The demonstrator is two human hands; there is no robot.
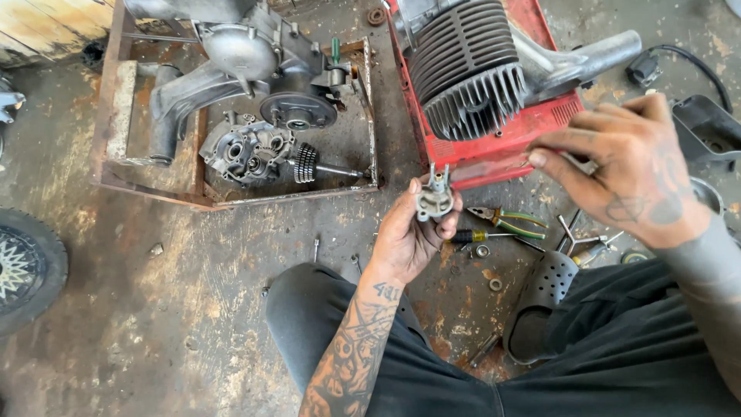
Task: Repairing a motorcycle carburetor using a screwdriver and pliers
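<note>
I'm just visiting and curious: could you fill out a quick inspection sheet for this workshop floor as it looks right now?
Surface: stained, rusty concrete floor.
Job's things: small grey metal part, held upright in the left hand.
Clutter: pliers, screwdriver, loose washers, a perforated sandal.
Hands: left hand gripping the part; right hand raised nearby with fingers pinched, its contents too hidden to tell.
Cables: black cable at upper right.
Surroundings: finned engine cylinder on a red tray, engine casings in a rusty frame, a wheel at left.
</note>
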